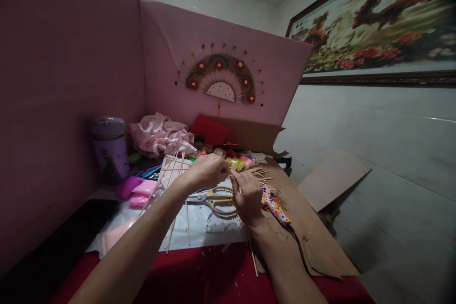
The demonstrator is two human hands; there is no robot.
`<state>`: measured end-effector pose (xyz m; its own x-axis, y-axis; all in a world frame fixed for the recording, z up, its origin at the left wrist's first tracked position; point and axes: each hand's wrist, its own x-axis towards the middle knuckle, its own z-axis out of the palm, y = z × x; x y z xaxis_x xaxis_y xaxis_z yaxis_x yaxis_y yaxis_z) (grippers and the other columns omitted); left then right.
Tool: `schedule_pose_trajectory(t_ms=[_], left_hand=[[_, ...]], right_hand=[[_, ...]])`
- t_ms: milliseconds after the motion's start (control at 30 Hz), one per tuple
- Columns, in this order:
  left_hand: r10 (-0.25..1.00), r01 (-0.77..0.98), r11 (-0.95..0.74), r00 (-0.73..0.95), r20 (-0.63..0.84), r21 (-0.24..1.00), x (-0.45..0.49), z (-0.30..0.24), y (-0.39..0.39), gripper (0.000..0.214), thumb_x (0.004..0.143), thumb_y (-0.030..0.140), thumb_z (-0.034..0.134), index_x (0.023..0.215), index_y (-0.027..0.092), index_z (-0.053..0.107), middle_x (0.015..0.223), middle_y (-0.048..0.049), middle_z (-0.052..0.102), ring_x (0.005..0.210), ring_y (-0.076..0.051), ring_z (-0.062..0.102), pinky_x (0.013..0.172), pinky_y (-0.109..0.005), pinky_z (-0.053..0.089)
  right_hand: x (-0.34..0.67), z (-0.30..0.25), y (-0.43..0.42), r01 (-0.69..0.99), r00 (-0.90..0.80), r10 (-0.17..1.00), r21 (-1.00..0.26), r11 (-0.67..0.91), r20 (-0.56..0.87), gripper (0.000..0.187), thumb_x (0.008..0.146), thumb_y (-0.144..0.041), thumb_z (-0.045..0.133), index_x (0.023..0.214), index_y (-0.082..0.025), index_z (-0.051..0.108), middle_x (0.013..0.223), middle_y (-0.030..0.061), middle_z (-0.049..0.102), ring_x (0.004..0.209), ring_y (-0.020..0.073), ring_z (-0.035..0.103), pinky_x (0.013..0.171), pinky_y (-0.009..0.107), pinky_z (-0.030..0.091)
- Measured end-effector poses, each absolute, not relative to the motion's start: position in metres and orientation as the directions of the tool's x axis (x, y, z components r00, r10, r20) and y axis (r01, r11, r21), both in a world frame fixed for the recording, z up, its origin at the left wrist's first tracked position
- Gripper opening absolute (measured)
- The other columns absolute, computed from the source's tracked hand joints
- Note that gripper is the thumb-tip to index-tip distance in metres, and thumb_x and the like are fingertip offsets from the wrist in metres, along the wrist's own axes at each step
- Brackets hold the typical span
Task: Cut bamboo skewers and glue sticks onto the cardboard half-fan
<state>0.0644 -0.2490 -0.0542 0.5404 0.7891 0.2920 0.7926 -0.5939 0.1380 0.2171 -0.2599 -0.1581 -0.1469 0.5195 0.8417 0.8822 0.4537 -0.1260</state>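
pink panel (pixel 162 52) beyond our fingers (pixel 224 166) bears fan (pixel 218 63), seemingly complete; sticks (pixel 261 175) beside fingers lie loose; left hand (pixel 210 170), right hand (pixel 247 194) curl close, hold unclear.

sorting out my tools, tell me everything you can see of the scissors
The scissors have grey, metallic-looking blades and two gold-toned looped handles. They lie on the white sheet, blades pointing left and handles right in the view. The right hand is in front of the handle ends, and the blades reach toward the left forearm; whether either touches them is unclear. Neither hand appears to grip them.
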Motion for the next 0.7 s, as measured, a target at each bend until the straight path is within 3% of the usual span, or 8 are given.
schedule_pose_trajectory(t_ms=[367,567,700], left_hand=[[0.827,0.84,-0.53,0.482,0.288,0.118,0.068,-0.059,-0.248,0.021,0.073,0.02,0.051,0.069,0.023,0.071,0.074,-0.0081,0.069,0.082,-0.023,0.065,0.068,-0.029,0.041],[0.851,0.868,-0.489,0.452,0.268,0.089,0.072,-0.066,-0.246,0.023,0.076,0.019,0.048,0.076,0.02,0.071,0.08,-0.0113,0.07,0.086,-0.024,0.066,0.071,-0.031,0.043],[0.844,0.873,-0.487,0.46,0.277,0.035,0.079,-0.077,-0.245,0.027,0.077,0.016,0.046,0.088,0.016,0.07,0.086,-0.0153,0.069,0.088,-0.025,0.066,0.072,-0.032,0.045]], right_hand=[[0.216,-0.163,-0.256,0.85,-0.166,0.586,-0.186,0.493,0.793,0.034,0.096,-0.029,0.039,0.117,-0.016,0.062,0.084,0.009,0.065,0.083,0.0199,0.056,0.075,0.03,0.041],[0.215,-0.166,-0.253,0.831,-0.166,0.634,-0.239,0.503,0.755,0.036,0.097,-0.03,0.035,0.108,-0.015,0.065,0.086,0.0095,0.068,0.083,0.0188,0.06,0.072,0.027,0.041],[0.211,-0.169,-0.255,0.866,-0.166,0.695,-0.234,0.443,0.7,0.035,0.096,-0.028,0.033,0.1,-0.017,0.066,0.078,0.0076,0.068,0.07,0.0173,0.06,0.063,0.025,0.037]])
